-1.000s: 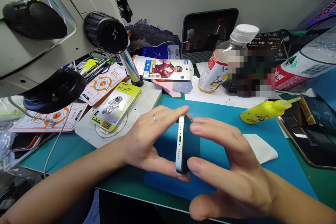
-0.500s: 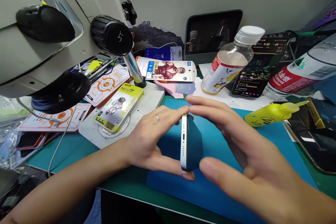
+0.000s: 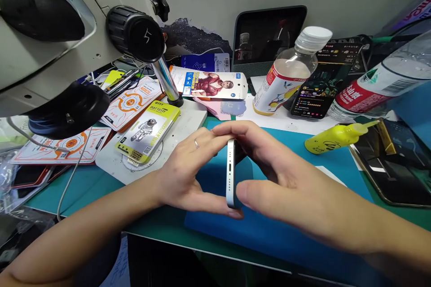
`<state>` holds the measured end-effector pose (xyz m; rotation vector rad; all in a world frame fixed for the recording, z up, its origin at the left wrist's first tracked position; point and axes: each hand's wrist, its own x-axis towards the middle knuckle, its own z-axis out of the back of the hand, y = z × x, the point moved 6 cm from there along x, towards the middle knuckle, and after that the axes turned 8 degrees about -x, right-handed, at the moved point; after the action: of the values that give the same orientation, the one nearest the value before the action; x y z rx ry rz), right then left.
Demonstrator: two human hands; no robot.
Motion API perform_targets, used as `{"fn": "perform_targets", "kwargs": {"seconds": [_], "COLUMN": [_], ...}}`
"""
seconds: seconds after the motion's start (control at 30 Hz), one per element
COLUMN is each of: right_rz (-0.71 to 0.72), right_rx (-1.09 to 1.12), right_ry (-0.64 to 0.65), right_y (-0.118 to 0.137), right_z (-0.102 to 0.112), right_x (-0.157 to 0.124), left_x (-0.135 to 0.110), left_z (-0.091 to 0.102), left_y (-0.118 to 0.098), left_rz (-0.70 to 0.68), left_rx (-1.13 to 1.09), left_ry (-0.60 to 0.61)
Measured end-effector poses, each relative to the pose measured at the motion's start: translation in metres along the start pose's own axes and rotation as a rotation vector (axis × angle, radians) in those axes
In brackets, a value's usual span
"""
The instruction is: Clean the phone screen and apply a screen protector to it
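Phone (image 3: 230, 173) was edge-up above the blue mat (image 3: 286, 246), grasped in my left grip (image 3: 184, 172); my right grip (image 3: 296, 190) curved around it, though I couldn't tell whether it clasped. Beneath lay the green bench (image 3: 158, 224).

1. A green bench top (image 3: 158, 224) is carrying a blue mat (image 3: 232, 235), which is lying flat near the front edge.
2. Left of the blue mat, a pale base plate (image 3: 191, 119) is resting flat.
3. Well left of the blue mat, dark red-edged flat pieces (image 3: 30, 177) are lying.
4. Beyond the blue mat, a white sheet (image 3: 269, 121) is spreading.
5. Right of the blue mat, a dark glossy device (image 3: 397, 175) is lying.
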<state>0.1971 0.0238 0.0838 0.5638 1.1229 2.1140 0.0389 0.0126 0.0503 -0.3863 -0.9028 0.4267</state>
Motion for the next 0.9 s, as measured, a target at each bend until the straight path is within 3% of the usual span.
{"fn": "perform_targets", "kwargs": {"seconds": [0.13,0.43,0.9], "right_rz": [-0.056,-0.311,-0.249], "right_rx": [-0.006,0.295,0.334], "right_ry": [0.016,0.151,0.104], "right_y": [-0.0015,-0.0053,-0.0039], "right_z": [0.0021,-0.0035,-0.0022], "right_x": [0.0016,0.0017,0.0042], "left_x": [0.0023,0.0032,0.0057], "left_z": [0.0001,-0.0018,-0.0014], "left_y": [-0.0003,0.0006,-0.0042], "left_rz": [-0.010,-0.032,-0.047], "left_rx": [-0.003,-0.006,0.013], "left_ry": [-0.003,-0.003,-0.047]}}
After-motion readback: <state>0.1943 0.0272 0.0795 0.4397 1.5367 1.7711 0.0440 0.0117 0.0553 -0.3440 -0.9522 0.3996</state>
